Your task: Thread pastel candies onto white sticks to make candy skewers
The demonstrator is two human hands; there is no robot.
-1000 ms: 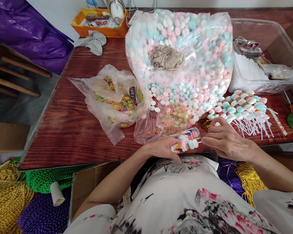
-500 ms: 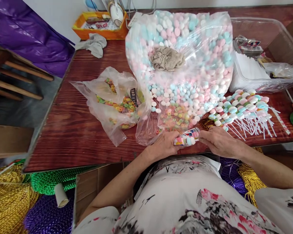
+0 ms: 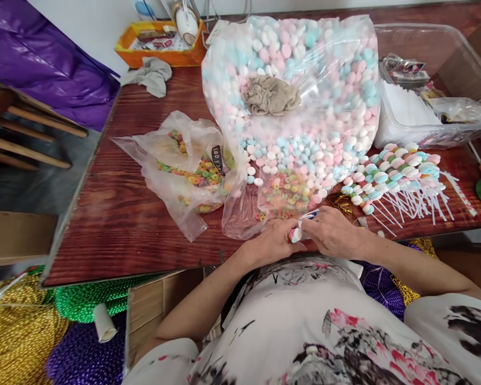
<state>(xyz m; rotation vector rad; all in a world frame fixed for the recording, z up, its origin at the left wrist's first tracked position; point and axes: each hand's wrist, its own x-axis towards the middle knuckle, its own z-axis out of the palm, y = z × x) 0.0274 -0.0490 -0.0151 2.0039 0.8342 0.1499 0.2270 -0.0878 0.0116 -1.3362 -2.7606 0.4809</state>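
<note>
My left hand and my right hand meet at the near edge of the brown wooden table, both closed around a small candy skewer in a printed wrapper. Only its pink and white end shows between the fingers. Just beyond them lies a big clear bag of pastel candies with a beige cloth on it, spilling onto ring-shaped cereal. A pile of finished candy skewers on white sticks lies right of my right hand.
A smaller bag of coloured cereal rings sits at the left. A clear plastic tub stands at the back right, an orange tray and a grey rag at the back left. Bead strands in gold, green and purple lie below the table edge.
My right hand has slid left to meet my left hand, closing over the wrapped skewer, which now shows far less than before.
</note>
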